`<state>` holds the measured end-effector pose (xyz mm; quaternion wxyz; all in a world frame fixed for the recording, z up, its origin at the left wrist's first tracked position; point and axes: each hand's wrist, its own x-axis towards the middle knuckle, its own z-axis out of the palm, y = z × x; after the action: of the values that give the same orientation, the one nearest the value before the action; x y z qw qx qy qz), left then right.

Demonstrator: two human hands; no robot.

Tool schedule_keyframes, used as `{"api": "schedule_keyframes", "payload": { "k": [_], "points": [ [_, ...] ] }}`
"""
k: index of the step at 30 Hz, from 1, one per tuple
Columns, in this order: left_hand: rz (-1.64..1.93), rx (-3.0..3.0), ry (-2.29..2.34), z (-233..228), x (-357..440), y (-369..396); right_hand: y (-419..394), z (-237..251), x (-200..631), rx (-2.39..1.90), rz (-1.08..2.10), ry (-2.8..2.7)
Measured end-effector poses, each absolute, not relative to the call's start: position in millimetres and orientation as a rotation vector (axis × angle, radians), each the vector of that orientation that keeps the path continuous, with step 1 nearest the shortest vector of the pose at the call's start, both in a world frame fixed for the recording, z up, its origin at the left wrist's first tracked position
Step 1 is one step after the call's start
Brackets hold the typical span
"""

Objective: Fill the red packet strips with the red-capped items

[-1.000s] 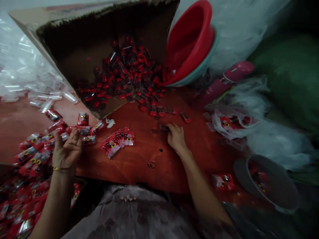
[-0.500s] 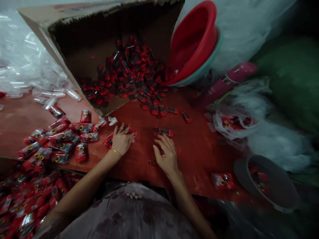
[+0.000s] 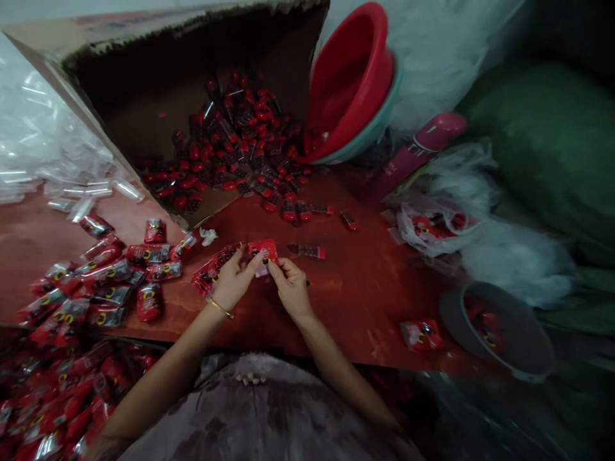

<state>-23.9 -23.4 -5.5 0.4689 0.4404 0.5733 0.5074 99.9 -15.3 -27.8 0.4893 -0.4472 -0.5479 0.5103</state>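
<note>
A flat red printed plastic packet (image 3: 266, 248) is pinched between both hands above the table. My left hand (image 3: 233, 282), with a gold bracelet at the wrist, closes its thumb and fingers on the packet's left side. The thumb and fingertips of my right hand (image 3: 291, 289) grip its lower right edge. Beneath and beside the left hand lies a fanned pile of red packets (image 3: 206, 272). Just beyond the right hand, a small clear container with a red end (image 3: 311, 251) lies on its side.
A cardboard box (image 3: 211, 214) on its side spills dark, red-capped containers (image 3: 250, 141). Filled red packets (image 3: 108, 275) lie left, with more below. Nested basins (image 3: 379, 83), a pink flask (image 3: 413, 153), a plastic bag (image 3: 432, 237) and a grey bowl (image 3: 509, 333) stand right.
Both hands have come together, the right moving left. A red packet is now held up between them, off the pile. The whole view has shifted slightly left.
</note>
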Motion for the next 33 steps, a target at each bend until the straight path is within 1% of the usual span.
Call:
{"api": "schedule_keyframes", "payload": {
  "k": [2,4,8,12,14,17,19,23,25,30,33],
  "points": [
    [1.182,0.973,1.315,-6,-22,-23,-16,-30,107,-1.126,1.244,-1.365],
    [1.182,0.966,1.320,-8,-20,-23,-18,-32,112,-1.171,1.191,-1.438],
    [1.225,0.954,1.361,-12,-10,-22,-19,-34,115,-1.242,0.983,-1.564],
    [1.218,0.654,1.240,-10,-4,-21,-7,-25,125,-1.283,0.807,-1.828],
    [1.203,0.537,1.193,-6,-5,-19,5,-21,135,-1.396,0.594,-1.994],
    [1.231,0.470,1.220,1,-7,-14,19,-22,153,-1.745,0.141,-2.047],
    [1.257,0.421,1.229,3,-7,-12,19,-29,166,-1.859,-0.023,-2.065],
    [1.259,0.254,1.194,5,-6,-9,-6,-44,193,-1.645,0.012,-2.238],
    [1.229,0.184,1.173,5,-4,-8,-21,-47,202,-1.607,0.018,-2.199],
    [1.176,0.137,1.133,3,5,-10,-29,-45,195,-1.881,-0.009,-1.955],
    [1.145,0.107,1.122,4,5,-13,-21,-42,183,-1.904,0.017,-2.103]
  ]
}}
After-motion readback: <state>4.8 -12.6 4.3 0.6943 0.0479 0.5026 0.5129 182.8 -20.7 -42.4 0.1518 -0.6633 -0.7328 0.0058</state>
